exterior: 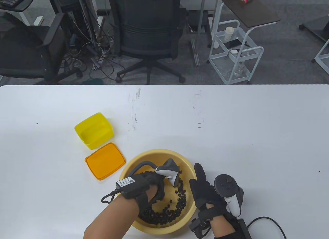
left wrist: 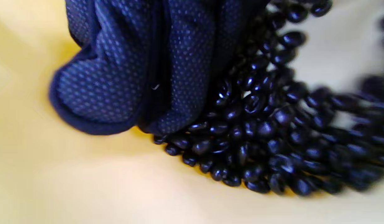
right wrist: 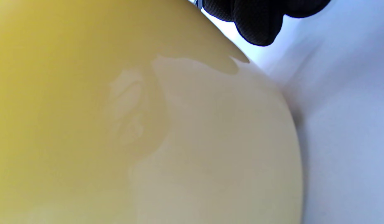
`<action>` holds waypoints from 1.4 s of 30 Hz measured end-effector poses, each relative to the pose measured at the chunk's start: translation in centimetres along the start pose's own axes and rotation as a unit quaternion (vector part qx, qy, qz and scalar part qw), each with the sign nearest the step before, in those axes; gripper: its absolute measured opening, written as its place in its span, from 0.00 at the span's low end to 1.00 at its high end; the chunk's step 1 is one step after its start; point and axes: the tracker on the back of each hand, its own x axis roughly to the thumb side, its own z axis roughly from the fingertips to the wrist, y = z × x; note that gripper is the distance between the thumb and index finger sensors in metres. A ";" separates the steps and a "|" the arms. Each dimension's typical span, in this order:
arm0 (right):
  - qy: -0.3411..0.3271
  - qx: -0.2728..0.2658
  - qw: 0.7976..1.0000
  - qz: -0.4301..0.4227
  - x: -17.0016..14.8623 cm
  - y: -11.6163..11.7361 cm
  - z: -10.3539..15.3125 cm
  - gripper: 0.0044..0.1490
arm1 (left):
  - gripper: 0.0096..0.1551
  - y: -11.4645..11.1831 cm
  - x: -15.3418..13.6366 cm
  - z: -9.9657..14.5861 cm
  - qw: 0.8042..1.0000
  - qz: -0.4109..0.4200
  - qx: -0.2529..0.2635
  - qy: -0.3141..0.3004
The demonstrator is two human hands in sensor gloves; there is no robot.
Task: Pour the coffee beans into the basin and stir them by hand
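The yellow basin [exterior: 154, 153] stands near the table's front edge with dark coffee beans [exterior: 169, 210] heaped along its near and right inner side. My left hand [exterior: 153, 183] reaches down inside the basin. In the left wrist view its gloved fingers [left wrist: 117, 77] lie together on the basin floor [left wrist: 70, 180], pressed against the edge of the bean pile [left wrist: 266, 137]. My right hand [exterior: 203, 187] rests against the basin's right side, fingers straight along the outer wall [right wrist: 148, 124] and thumb at the rim. One right fingertip [right wrist: 257, 21] shows above that wall.
An empty yellow box [exterior: 93, 129] stands to the left behind the basin, with its orange lid [exterior: 105, 160] flat on the table in front of it. Beyond the white table's far edge [exterior: 164, 85] are office chairs, cables and a white cart.
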 end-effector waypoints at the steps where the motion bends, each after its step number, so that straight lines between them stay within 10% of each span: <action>1: 0.000 0.000 1.000 0.000 0.0 0.0 0.0 0.41 | 0.47 -0.3 0.2 -0.2 0.999 0.023 -0.012 -0.029; 10: 0.000 -0.001 1.000 0.001 0.0 0.0 0.0 0.41 | 0.43 -0.1 0.8 -0.8 0.933 0.256 -0.022 -0.252; 20: 0.000 -0.001 1.000 -0.001 -0.1 0.0 0.0 0.41 | 0.36 1.5 0.7 0.1 0.895 0.316 0.102 -0.297; 34: 0.001 -0.001 1.000 0.000 -0.1 0.0 0.0 0.41 | 0.33 2.4 0.4 2.3 0.930 0.111 0.329 -0.121; 42: 0.001 0.000 1.000 -0.001 -0.1 0.0 0.0 0.41 | 0.42 2.4 0.3 2.3 0.963 -0.089 0.239 0.087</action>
